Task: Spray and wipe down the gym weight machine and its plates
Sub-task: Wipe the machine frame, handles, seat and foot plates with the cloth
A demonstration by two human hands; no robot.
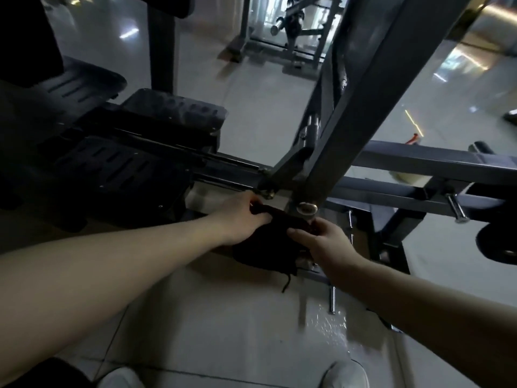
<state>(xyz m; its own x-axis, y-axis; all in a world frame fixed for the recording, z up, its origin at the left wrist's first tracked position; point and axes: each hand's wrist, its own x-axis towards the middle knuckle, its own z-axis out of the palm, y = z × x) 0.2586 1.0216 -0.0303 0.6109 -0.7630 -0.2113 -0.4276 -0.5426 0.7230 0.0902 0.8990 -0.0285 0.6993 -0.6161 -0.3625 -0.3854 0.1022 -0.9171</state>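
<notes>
The wiping step is judged to be in hand: a dark cloth (265,245) is held stretched between 2 hands at the foot of the weight machine (349,121), just below the centre of the frame. The cloth's upper-left edge is gripped by the curled fingers of the left hand (243,217). Its right edge is pinched between thumb and fingers of the right hand (327,242). No spray bottle is seen.

For the next move, the cloth would probably need to be drawn to and fro around the base of the slanted upright, beside the round pivot bolt (306,209), with both grips kept firm.

The machine is seen as dark painted steel, with ribbed footplates (92,161) at the left of the frame and chrome pegs (456,208) at the right. A wet patch (327,323) is seen on the floor (223,317), at lower right of centre.
</notes>
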